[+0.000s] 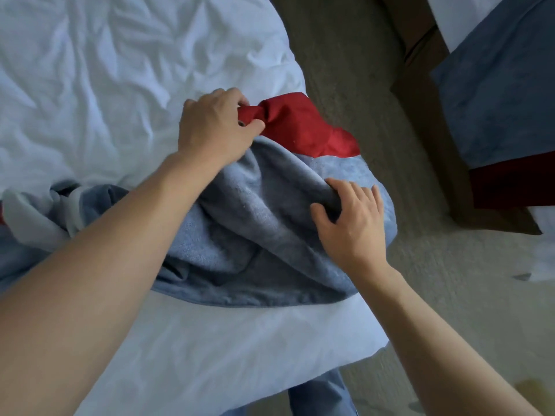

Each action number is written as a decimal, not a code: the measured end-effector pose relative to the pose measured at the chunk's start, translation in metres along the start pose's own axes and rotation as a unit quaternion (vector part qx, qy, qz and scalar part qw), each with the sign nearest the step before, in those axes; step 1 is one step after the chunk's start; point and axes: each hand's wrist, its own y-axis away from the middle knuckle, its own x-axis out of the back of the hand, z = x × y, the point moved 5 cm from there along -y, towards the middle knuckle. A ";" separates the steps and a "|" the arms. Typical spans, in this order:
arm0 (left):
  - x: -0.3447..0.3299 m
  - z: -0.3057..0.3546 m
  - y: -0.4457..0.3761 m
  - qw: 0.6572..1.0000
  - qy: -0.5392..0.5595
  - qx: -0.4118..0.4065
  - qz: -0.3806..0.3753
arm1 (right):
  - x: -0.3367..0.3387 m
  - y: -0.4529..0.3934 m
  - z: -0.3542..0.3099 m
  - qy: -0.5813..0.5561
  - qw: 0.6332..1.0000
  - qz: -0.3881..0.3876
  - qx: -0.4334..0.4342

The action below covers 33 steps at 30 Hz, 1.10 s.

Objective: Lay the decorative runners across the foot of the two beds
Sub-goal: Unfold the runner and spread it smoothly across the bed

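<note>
Near bed: white duvet, heavily creased, fills the left and centre of the view; its corner overhangs the carpet at lower centre.

Carpet: beige, runs between the 2 beds and along the right side. Small dark scrap on it at right, can't identify.

Far bed: upper right, dark wood frame, white cover. 2nd runner already lies across it, blue w/ dark red end hanging over the side.

Runner: blue-grey, fleecy, red end panel. Lies bunched and rumpled across the near bed's foot, not flat; folds piled at centre. Red end sits at the bed's right edge, partly over the side. Opposite end trails off frame left, crumpled, w/ a pale lining showing.

Trouser leg: blue, bottom centre, below the duvet corner.

L hand: fingers and thumb curled tight, clamped on the gathered red end of the runner, above the blue section. Forearm crosses over the bunched fabric.

R hand: fingers and thumb closed round a thick fold of the blue fabric, near the bed's right edge, just below the red panel.
</note>
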 end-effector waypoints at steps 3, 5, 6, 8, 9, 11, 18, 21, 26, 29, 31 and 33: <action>0.006 0.010 0.021 0.999 0.010 -0.037 0.031 | 0.010 0.010 -0.005 0.006 0.999 0.041 0.031; 0.021 0.020 0.041 0.992 -0.012 -0.082 0.098 | 0.024 0.017 0.004 -0.008 0.994 0.107 0.011; 0.027 0.029 0.055 0.985 -0.010 -0.116 0.128 | 0.032 0.022 0.014 -0.019 0.990 0.136 -0.017; 0.026 0.054 0.089 0.969 0.017 -0.210 0.127 | 0.038 0.035 0.032 -0.026 0.985 0.153 -0.072; 0.018 0.069 0.108 0.960 0.024 -0.263 0.091 | 0.037 0.043 0.039 -0.013 0.986 0.142 -0.083; -0.010 0.095 0.147 0.936 -0.005 -0.351 -0.005 | 0.028 0.057 0.048 0.026 0.991 0.108 -0.079; -0.084 0.134 0.209 0.900 -0.139 -0.386 -0.151 | 0.006 0.077 0.068 0.050 0.993 0.073 -0.080; -0.093 0.146 0.215 0.887 -0.158 -0.417 -0.121 | 0.006 0.088 0.079 0.052 0.992 0.065 -0.091; -0.080 0.157 0.176 0.939 -0.064 -0.330 -0.069 | 0.006 0.108 0.098 0.039 0.994 0.037 -0.095; -0.080 0.181 0.158 0.953 -0.007 -0.291 -0.078 | 0.007 0.106 0.103 0.014 0.992 0.063 -0.109; -0.085 0.206 0.158 0.947 -0.008 -0.311 -0.082 | 0.014 0.098 0.109 -0.004 0.982 0.138 -0.128; -0.092 0.225 0.163 0.934 -0.035 -0.346 -0.077 | 0.023 0.091 0.123 0.008 0.970 0.191 -0.152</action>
